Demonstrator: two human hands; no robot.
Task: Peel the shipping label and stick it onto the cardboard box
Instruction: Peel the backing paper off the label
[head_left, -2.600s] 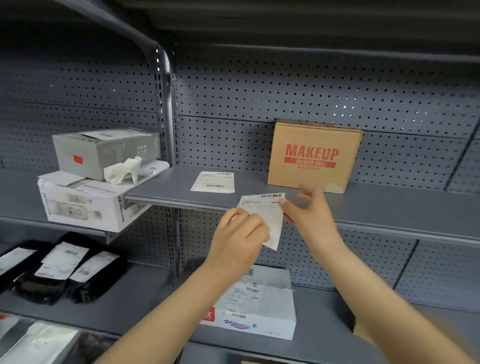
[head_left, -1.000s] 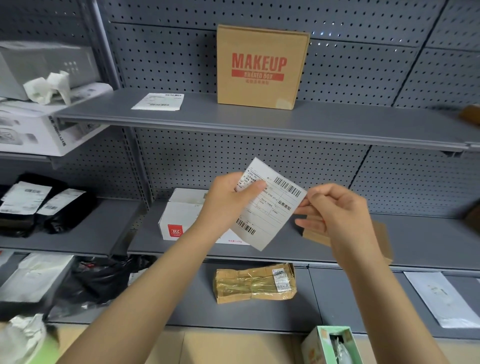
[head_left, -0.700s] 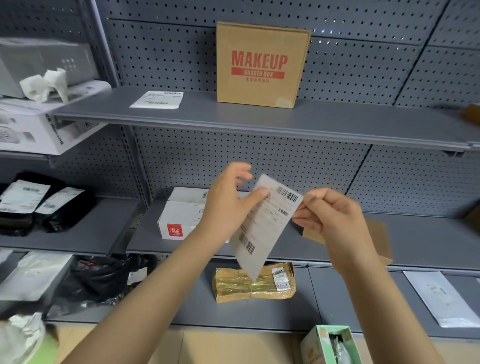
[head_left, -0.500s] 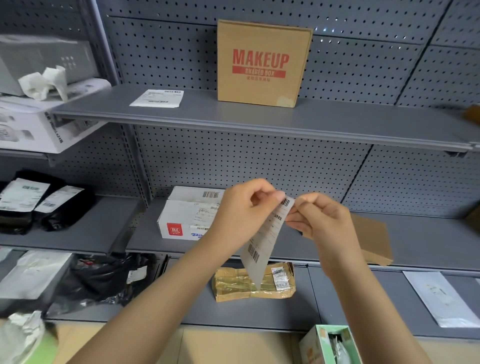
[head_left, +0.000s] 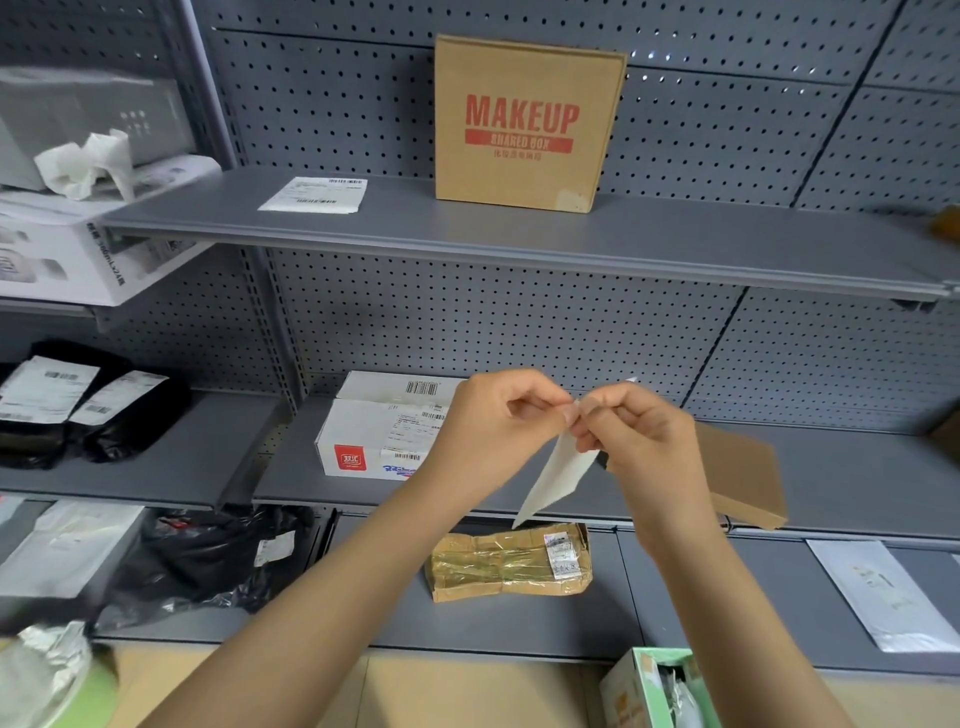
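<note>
Two hands' fingertips pinching label

The cardboard box stands upright on the upper shelf, against the pegboard. A loose label sheet lies left of it. Below, both hands hold the shipping label before the middle shelf, right of a carton.

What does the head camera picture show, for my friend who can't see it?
Two hands, left hand and right hand, pinch the top corner of a white shipping label in front of grey shelves. On the upper shelf stands a brown cardboard box printed MAKEUP, with another label lying flat beside it.
</note>
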